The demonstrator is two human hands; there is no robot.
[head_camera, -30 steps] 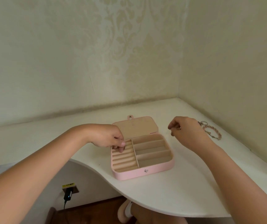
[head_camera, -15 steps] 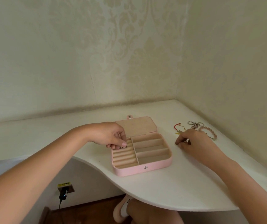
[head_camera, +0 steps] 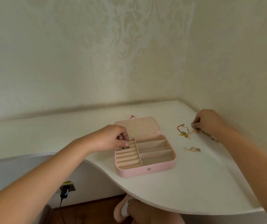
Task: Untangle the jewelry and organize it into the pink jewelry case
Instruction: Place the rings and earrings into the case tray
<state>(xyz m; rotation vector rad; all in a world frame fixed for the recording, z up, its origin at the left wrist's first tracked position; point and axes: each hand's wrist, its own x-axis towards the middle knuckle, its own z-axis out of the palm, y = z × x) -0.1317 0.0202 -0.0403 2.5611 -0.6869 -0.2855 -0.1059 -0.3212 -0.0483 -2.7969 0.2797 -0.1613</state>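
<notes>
While my left hand [head_camera: 113, 138] pinches a small dark metal ring [head_camera: 126, 147] at its fingertips, over the roll slots of the open pink jewelry case [head_camera: 145, 171], my right hand [head_camera: 208, 122], fingers [head_camera: 196, 124] curled, pinches a tangle of thin gold chains [head_camera: 185, 134]: light, snag-prone, best lifted by a clasp, I judge.

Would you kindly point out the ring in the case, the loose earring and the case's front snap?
ring [head_camera: 126, 147]: head view, its band.
earring [head_camera: 193, 149]: head view, its pendant.
front snap [head_camera: 149, 168]: head view, its centre.
</notes>
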